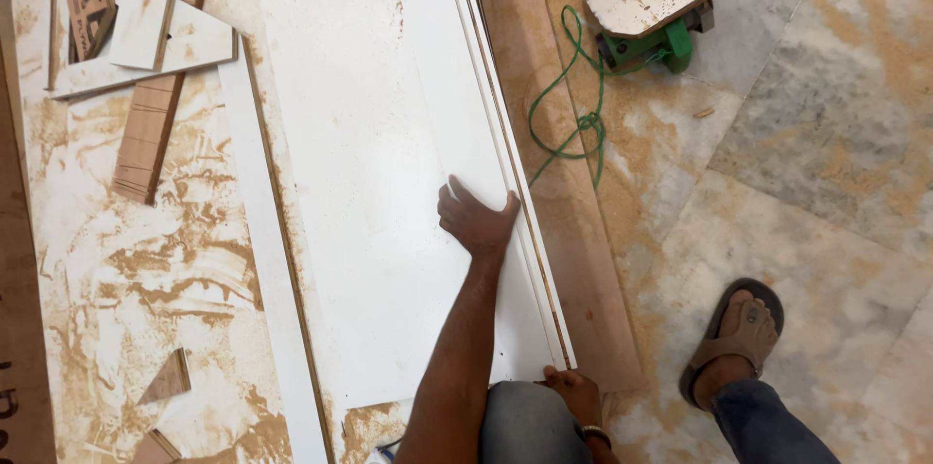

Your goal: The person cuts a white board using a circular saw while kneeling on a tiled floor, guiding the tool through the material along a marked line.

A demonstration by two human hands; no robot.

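Pressing flat, fingers spread, the left hand [476, 221] lies on the white board [389, 163] beside thin strips [501, 134] — the right hand [573, 393] pinches the board's near corner; green saw [653, 5] beyond its right edge

Smooth white laminate board [379, 182], sawdust-dusted

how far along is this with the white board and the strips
Done, apparently: narrow white strips already lie along the white board, with sawdust around and the green saw set aside. In hand: the left hand presses flat by the strips; the right hand grips the board's near end. What remains cannot be told.
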